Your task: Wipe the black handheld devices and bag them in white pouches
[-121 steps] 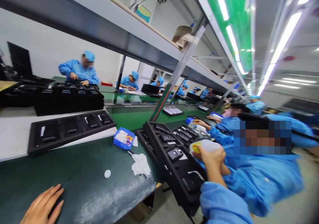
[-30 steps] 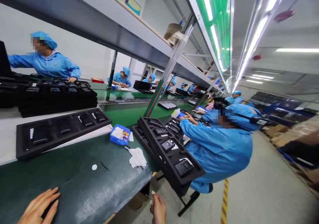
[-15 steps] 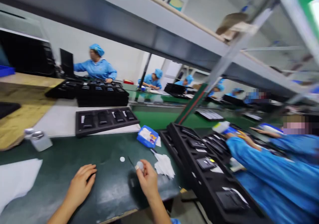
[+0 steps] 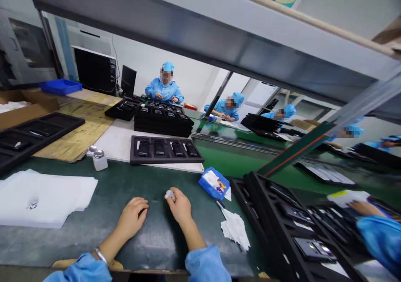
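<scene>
My right hand [image 4: 181, 209] is closed in a pinch on a small, round, whitish disc-like piece [image 4: 170, 194], just above or on the dark green tabletop [image 4: 156, 248]. My fingers partly cover it, so its exact kind is unclear. To its left, my left hand [image 4: 133, 217] lies on the tabletop with fingers loosely bent and nothing visible in it. A blue tray [image 4: 214, 183] with white and orange-purple bits stands right of my right hand. Beside it lie crumpled white wipes [image 4: 234, 227] and a short dark-handled tool [image 4: 221, 205].
A black foam tray [image 4: 166, 158] of dark phone-like devices sits ahead, with stacked trays [image 4: 163, 125] behind. A dispenser bottle [image 4: 100, 161] and white sheets [image 4: 46, 194] are left. More device trays [image 4: 282, 232] and a co-worker's arm [image 4: 376, 232] occupy the right.
The view has swung right to left, showing more of the left side. My right hand has moved nearer my left; the loose white disc on the table no longer shows separately.
</scene>
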Tool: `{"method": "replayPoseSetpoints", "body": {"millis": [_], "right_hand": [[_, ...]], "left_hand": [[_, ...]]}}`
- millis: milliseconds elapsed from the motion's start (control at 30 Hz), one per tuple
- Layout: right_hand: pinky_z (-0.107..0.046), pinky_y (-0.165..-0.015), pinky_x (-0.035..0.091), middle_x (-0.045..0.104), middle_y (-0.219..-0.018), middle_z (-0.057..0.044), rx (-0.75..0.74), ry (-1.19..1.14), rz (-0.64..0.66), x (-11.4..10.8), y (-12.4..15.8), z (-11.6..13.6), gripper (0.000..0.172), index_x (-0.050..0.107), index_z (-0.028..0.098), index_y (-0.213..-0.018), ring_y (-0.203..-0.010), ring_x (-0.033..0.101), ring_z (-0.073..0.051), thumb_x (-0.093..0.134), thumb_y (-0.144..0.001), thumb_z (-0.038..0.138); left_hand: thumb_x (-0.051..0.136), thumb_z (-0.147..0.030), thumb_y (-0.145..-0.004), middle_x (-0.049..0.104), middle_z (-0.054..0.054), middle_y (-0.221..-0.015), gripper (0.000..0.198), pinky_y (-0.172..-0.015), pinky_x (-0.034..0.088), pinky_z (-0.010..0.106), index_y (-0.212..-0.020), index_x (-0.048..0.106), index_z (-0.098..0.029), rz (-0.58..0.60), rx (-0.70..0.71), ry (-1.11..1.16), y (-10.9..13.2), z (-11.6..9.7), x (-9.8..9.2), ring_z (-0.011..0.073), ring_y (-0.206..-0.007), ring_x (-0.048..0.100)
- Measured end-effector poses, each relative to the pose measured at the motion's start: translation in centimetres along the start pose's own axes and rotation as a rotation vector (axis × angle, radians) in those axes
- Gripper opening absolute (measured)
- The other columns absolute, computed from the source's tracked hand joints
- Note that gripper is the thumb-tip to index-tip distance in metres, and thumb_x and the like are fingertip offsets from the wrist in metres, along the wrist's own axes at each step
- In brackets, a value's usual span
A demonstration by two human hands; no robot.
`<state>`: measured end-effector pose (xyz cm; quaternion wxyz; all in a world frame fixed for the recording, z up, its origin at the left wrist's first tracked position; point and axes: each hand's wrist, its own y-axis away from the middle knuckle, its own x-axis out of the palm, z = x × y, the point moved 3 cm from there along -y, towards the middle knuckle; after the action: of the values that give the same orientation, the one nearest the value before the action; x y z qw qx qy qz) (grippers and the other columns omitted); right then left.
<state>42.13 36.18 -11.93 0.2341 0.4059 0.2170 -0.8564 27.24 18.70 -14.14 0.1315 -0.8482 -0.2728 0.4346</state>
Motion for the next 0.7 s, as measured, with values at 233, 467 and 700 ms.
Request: {"method": "replayPoseSetpoints", "body": {"millis": [233, 467, 700], "right_hand": [[-0.027, -0.073, 0.043, 0.068, -0.095, -0.007, 0.128, 0.098, 0.027, -2.1, 0.9, -2.1, 0.031, 0.064, 0.019, -0.116, -0.085, 0.064, -0.021, 0.056, -0.087, 0.025], [-0.024, -0.062, 0.034, 0.061, -0.079, -0.002, 0.136, 0.071, 0.030, -1.7, 0.9, -2.8, 0.009, 0.066, 0.021, -0.081, -0.070, 0.057, -0.016, 0.059, -0.081, 0.015], [-0.026, -0.063, 0.040, 0.059, -0.074, -0.001, 0.074, -0.212, -0.248, -4.1, 4.7, -3.3, 0.017, 0.062, 0.021, -0.079, -0.064, 0.055, -0.016, 0.057, -0.086, 0.036]], "left_hand": [[0.052, -0.019, -0.089, 0.073, 0.007, -0.102, 0.021, -0.093, 0.055, 0.044, -0.093, 0.073, -0.023, -0.001, 0.015, 0.028, -0.2, 0.3, 0.1, 0.0253, -0.104, 0.065], [0.052, -0.021, -0.090, 0.073, 0.006, -0.101, 0.021, -0.092, 0.054, 0.043, -0.094, 0.073, -0.023, 0.008, -0.009, 0.037, -0.5, 0.8, 0.2, 0.0244, -0.103, 0.065], [0.051, -0.025, -0.091, 0.075, 0.005, -0.097, 0.022, -0.091, 0.055, 0.040, -0.090, 0.073, -0.024, -0.010, 0.004, 0.016, -0.5, 0.9, -0.1, 0.0236, -0.101, 0.066]]}}
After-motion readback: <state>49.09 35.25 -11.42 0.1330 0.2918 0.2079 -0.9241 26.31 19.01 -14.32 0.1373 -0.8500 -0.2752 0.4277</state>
